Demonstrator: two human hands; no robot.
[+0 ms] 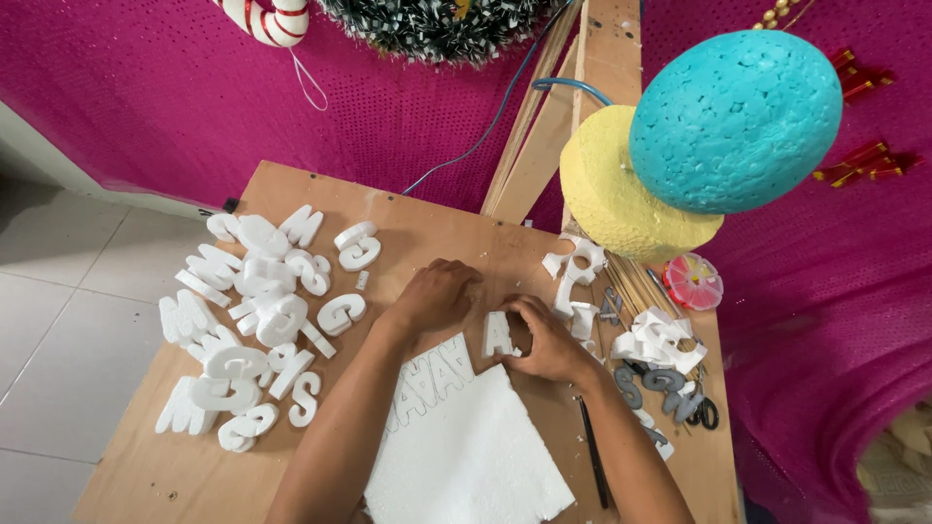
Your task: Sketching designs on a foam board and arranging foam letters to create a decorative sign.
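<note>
Plywood table (427, 218) on grey tiles, magenta cloth behind; right hand (544, 340) grips foam letter (497, 335), left hand (437, 296) curled empty

You are looking down on a plywood table (291, 194) that stands against a wall hung with bright pink dotted fabric (146, 87), and wooden slats (544, 126) lean against that cloth behind the table. To your left the floor (58, 320) is pale grey tile with thin joints, meeting a light skirting strip (68, 160) under the cloth. The light is even and soft, with only faint shadows on the wood.
</note>
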